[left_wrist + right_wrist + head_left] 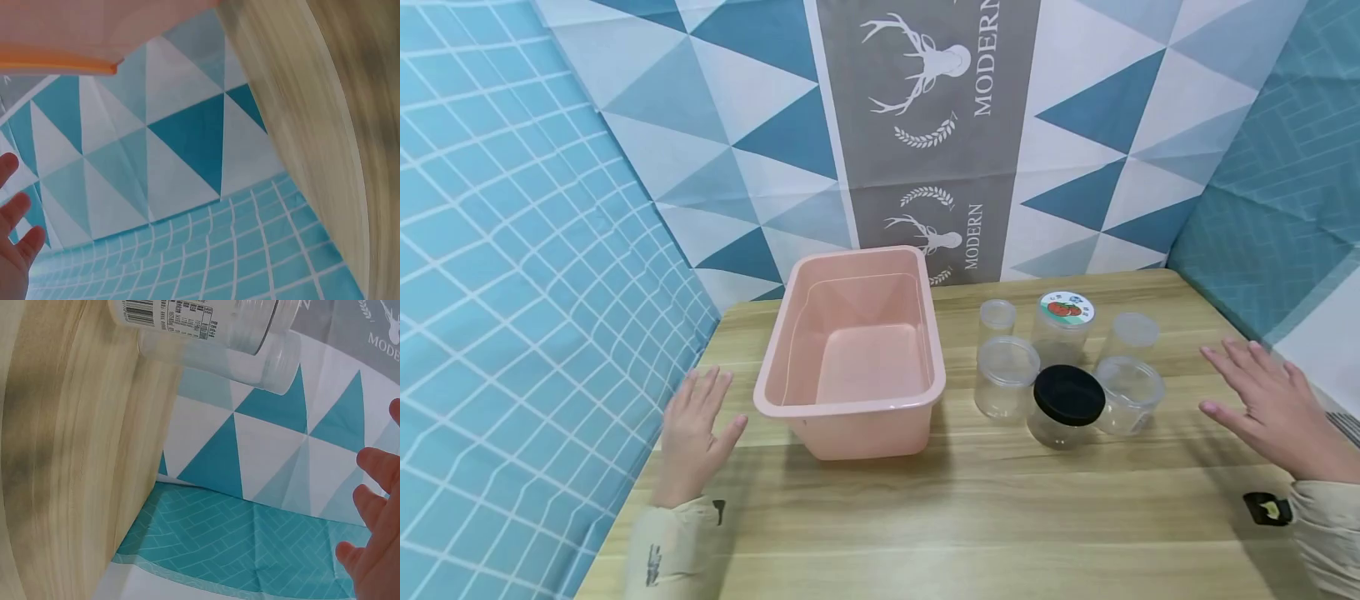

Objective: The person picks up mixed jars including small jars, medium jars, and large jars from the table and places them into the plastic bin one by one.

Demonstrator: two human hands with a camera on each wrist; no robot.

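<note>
Fingers of my left hand (695,437): spread wide, holding nothing, beside the pink tub (850,411) but not touching it.
Fingers of my right hand (1270,408): also wide and holding nothing, out to the right of the jars and apart from them.
Pink tub: on the wooden table (970,525), between my left hand and the jars.
Jars: six in two close rows. In front, a clear one (1006,379), the black-lidded jar (1066,408) and another clear one (1129,396); behind, a small clear one (997,323), the tomato-lidded jar (1063,321) and one more clear one (1133,335).
Crowding risk: a careless sweep from my right could knock the front-right jar into the black-lidded one.
Lid risk: I can't tell how tight the lids are; lifting by a loose one might drop the jar.
Clear walls: see-through edges could make me misjudge my grip, and smooth plastic might slip.
Tub rim: leaning on one side could slide or tip it, I'd judge.
</note>
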